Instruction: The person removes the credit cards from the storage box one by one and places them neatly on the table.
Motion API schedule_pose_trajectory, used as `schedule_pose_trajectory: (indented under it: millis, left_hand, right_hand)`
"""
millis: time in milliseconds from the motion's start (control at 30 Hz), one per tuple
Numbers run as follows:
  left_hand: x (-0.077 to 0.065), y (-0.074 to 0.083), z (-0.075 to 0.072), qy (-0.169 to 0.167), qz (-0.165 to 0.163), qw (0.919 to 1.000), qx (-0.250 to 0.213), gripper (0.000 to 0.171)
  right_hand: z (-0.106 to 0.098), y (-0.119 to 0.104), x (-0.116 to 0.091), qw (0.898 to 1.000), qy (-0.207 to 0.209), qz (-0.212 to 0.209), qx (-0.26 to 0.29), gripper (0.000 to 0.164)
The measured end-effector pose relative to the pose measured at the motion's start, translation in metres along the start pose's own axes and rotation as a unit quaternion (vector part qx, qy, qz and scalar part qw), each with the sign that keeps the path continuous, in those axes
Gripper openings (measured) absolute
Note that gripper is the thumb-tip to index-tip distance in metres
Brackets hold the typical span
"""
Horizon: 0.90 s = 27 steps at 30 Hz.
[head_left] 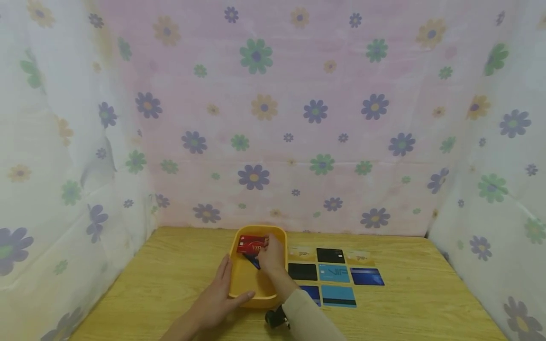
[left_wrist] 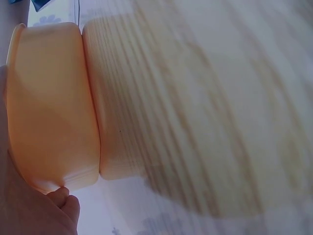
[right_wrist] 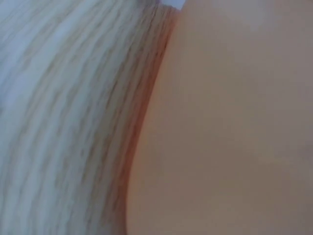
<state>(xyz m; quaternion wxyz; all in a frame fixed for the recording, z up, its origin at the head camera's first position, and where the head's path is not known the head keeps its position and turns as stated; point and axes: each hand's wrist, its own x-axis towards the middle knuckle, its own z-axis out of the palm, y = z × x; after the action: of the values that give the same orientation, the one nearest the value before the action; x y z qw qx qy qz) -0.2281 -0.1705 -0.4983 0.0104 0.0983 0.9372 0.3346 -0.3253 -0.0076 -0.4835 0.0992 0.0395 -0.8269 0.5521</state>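
Observation:
A yellow plastic tray stands on the wooden table. My left hand holds its near left corner, fingers along the left wall and thumb over the near rim; in the left wrist view two fingertips curl against the wall. Inside the tray, my right hand pinches the right end of a red card with "VIP" printed on it. A dark blue card lies partly hidden below it. The right wrist view shows only the tray's blurred outer wall and table.
Right of the tray several cards lie in rows: black, light blue, dark blue, a striped blue one and pale gold. A small black object sits at my right wrist. Flowered cloth encloses the table's back and sides.

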Motion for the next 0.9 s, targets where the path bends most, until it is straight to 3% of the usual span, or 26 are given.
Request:
schedule_pose_trajectory:
  millis: [400,667,900]
  left_hand:
    - [-0.002,0.004,-0.002,-0.001,-0.002,1.0000,0.006,0.117]
    - [-0.002,0.003,-0.001,0.006,0.004,0.9999,0.010,0.117]
    - [-0.001,0.003,0.001,0.007,0.005,0.9999,0.014,0.118]
  right_hand:
    - [-0.007,-0.006,-0.004,0.999,-0.016,-0.025,0.026,0.037]
    - [-0.026,-0.013,-0.010,0.996,-0.028,-0.072,0.047,0.040]
    - [-0.047,-0.016,-0.017,0.994,-0.061,-0.061,0.072,0.044]
